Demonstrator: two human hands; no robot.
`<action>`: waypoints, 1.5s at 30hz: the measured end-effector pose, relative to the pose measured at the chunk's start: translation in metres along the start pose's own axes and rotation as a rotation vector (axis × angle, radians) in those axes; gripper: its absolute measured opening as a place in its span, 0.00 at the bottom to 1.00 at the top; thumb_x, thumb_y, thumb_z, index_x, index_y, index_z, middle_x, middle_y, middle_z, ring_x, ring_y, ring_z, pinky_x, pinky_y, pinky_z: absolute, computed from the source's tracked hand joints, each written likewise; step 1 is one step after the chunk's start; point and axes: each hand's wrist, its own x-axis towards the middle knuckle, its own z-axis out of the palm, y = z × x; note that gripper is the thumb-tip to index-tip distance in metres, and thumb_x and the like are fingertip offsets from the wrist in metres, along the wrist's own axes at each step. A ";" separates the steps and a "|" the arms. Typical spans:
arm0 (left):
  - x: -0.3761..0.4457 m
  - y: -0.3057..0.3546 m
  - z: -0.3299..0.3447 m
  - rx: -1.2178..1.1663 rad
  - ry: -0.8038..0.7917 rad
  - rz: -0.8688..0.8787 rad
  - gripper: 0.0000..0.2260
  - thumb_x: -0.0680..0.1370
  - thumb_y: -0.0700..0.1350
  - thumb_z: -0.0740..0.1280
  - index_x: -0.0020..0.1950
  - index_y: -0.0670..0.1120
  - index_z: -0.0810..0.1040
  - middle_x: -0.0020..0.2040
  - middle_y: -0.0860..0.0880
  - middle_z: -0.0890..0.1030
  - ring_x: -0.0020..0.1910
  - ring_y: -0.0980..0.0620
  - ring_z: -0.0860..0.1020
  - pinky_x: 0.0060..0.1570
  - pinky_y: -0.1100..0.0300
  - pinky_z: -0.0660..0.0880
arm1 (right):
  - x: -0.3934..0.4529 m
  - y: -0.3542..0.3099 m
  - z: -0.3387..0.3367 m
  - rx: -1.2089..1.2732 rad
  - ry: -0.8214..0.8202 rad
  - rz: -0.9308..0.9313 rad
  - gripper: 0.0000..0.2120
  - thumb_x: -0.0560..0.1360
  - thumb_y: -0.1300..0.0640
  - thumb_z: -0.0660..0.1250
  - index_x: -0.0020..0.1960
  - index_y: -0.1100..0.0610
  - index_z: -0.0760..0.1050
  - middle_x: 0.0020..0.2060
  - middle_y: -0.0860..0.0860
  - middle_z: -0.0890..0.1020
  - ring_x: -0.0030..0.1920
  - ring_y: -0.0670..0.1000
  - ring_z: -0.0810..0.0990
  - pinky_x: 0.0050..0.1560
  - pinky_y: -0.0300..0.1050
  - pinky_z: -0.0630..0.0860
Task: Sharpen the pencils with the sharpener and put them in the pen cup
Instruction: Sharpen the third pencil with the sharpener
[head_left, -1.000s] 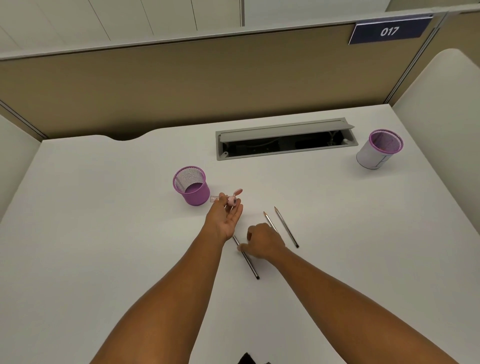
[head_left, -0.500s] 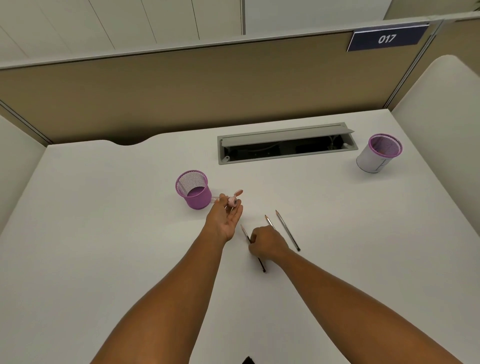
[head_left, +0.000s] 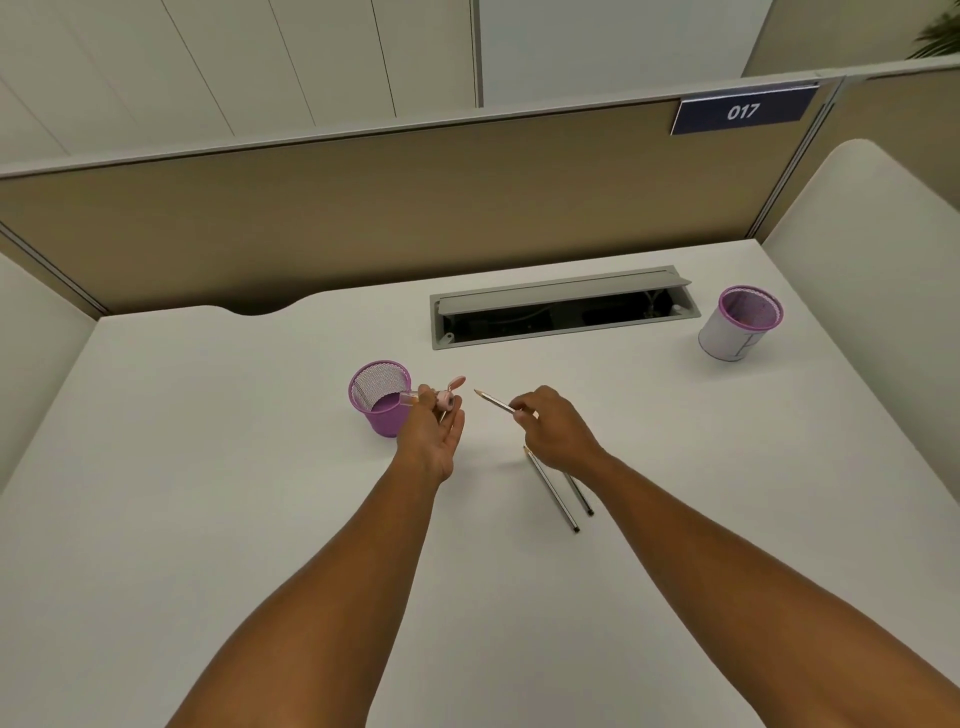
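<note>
My left hand (head_left: 432, 435) holds a small pink sharpener (head_left: 445, 398) between thumb and fingers, palm up, just right of the purple mesh pen cup (head_left: 381, 397). My right hand (head_left: 555, 430) pinches a pencil (head_left: 494, 402) above the desk, its tip pointing left toward the sharpener with a small gap between them. Two more pencils (head_left: 553, 491) lie side by side on the white desk under my right wrist, partly hidden by it.
A second purple-rimmed cup (head_left: 740, 322) wrapped in white stands at the back right. An open grey cable tray (head_left: 563, 310) is set into the desk behind my hands. Beige partition walls enclose the desk at the back and sides.
My right hand picked one pencil up off the desk and brought it up and left toward the sharpener. My left hand stayed by the pen cup holding the sharpener.
</note>
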 end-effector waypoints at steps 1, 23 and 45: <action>0.000 0.000 0.000 0.003 0.004 0.005 0.10 0.82 0.50 0.62 0.51 0.44 0.76 0.50 0.45 0.83 0.55 0.50 0.81 0.62 0.54 0.76 | 0.000 -0.001 -0.001 -0.003 0.009 -0.031 0.10 0.79 0.59 0.61 0.57 0.57 0.79 0.47 0.50 0.74 0.46 0.49 0.74 0.48 0.42 0.70; -0.019 -0.001 0.017 0.013 -0.074 0.053 0.11 0.79 0.47 0.66 0.58 0.42 0.77 0.56 0.42 0.82 0.51 0.44 0.83 0.57 0.47 0.78 | -0.008 -0.034 -0.015 -0.068 0.150 -0.188 0.10 0.78 0.57 0.66 0.56 0.59 0.79 0.50 0.53 0.78 0.44 0.51 0.77 0.44 0.41 0.75; -0.027 0.005 0.032 0.054 -0.164 0.067 0.12 0.80 0.46 0.63 0.60 0.41 0.76 0.59 0.39 0.81 0.53 0.43 0.83 0.57 0.47 0.77 | -0.014 -0.064 -0.032 -0.395 0.232 -0.106 0.11 0.80 0.54 0.59 0.50 0.58 0.78 0.42 0.51 0.76 0.37 0.49 0.73 0.37 0.41 0.70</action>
